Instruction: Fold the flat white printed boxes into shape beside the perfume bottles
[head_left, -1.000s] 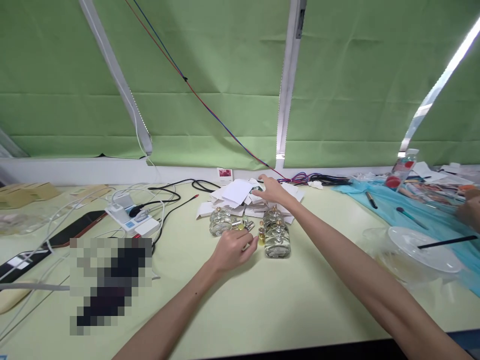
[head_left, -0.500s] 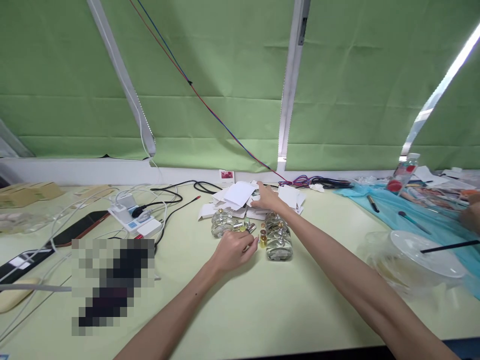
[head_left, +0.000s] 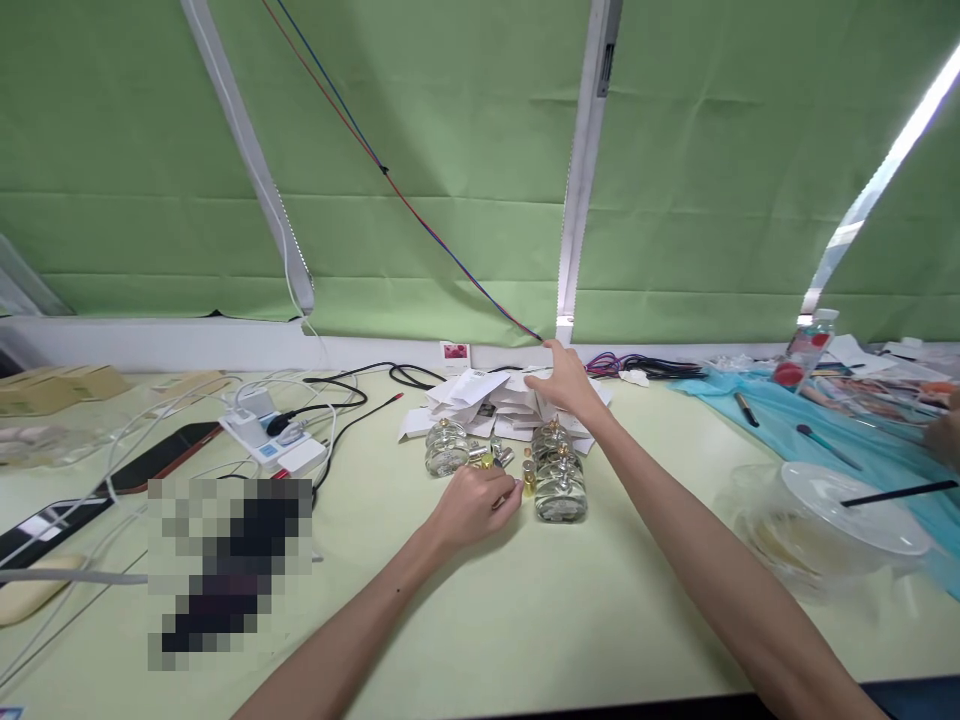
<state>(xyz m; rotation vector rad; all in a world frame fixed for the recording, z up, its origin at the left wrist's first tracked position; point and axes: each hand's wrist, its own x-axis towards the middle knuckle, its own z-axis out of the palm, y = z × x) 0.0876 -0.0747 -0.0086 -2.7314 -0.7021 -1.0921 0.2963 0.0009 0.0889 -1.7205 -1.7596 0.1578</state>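
My left hand (head_left: 474,505) rests on the pale green table, fingers curled round a small object I cannot make out, next to a small amber vial (head_left: 529,480). Round glass perfume bottles stand close by: one (head_left: 445,447) at the left and two (head_left: 559,480) at the right. My right hand (head_left: 564,384) reaches farther back and lies with fingers spread on a heap of flat white cardboard boxes (head_left: 487,398) behind the bottles.
A white power strip (head_left: 271,443) with cables, a dark phone (head_left: 161,454) and a blurred patch lie at the left. At the right are a clear plastic lidded bowl (head_left: 832,515), a blue sheet (head_left: 840,430) with pens, and another person's hand (head_left: 946,432).
My right hand has slid back and to the right over the white boxes, which now lie flatter. My left hand has hardly moved.
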